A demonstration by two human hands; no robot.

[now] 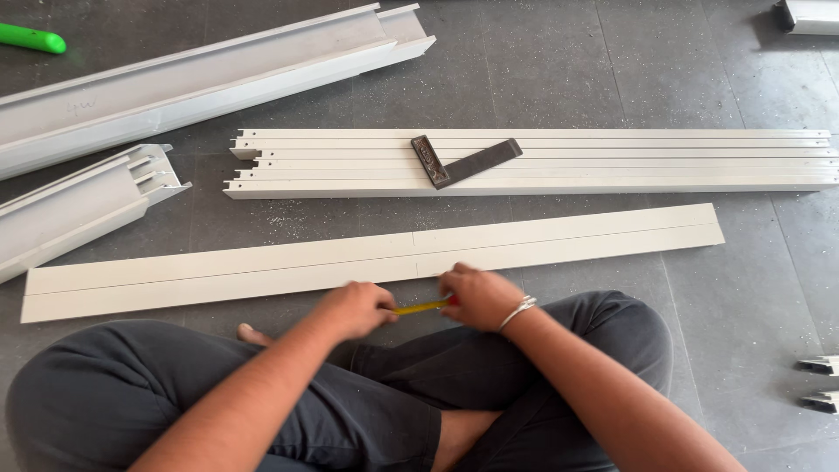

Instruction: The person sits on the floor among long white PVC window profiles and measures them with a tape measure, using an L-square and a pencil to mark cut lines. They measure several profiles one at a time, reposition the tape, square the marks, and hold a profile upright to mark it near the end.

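The person sits cross-legged on the dark floor [752, 288], and both hands meet just in front of the knees, at the near edge of the long flat white strip [367, 260]. The left hand [357, 308] is closed into a loose fist around one end of a small yellow thing [419, 307], which looks like a pencil or marker; the right hand [476, 295], with a metal bangle [517, 313] at the wrist, is curled shut on the other end, where a bit of red shows. I cannot tell exactly what it is, since the fingers hide most of it. It looks light and stiff, easy to pinch anywhere along its length.

The strip lies flat, touching both hands' knuckles or nearly so, with faint pencil lines across its middle. It seems thin, light and somewhat bendy over its length, so it would sag if lifted by one end; taking it near the middle or with two hands spread apart would be safer. Its painted face looks smooth and could scratch.

Beyond the strip lies a bundle of white bars [542, 163], side by side, with a dark try square [463, 161] resting on top. Farther left of the strip are two hollow white channel sections [201, 83]; their open ends show nothing inside. A green handle [31, 38] pokes in at the far left corner.
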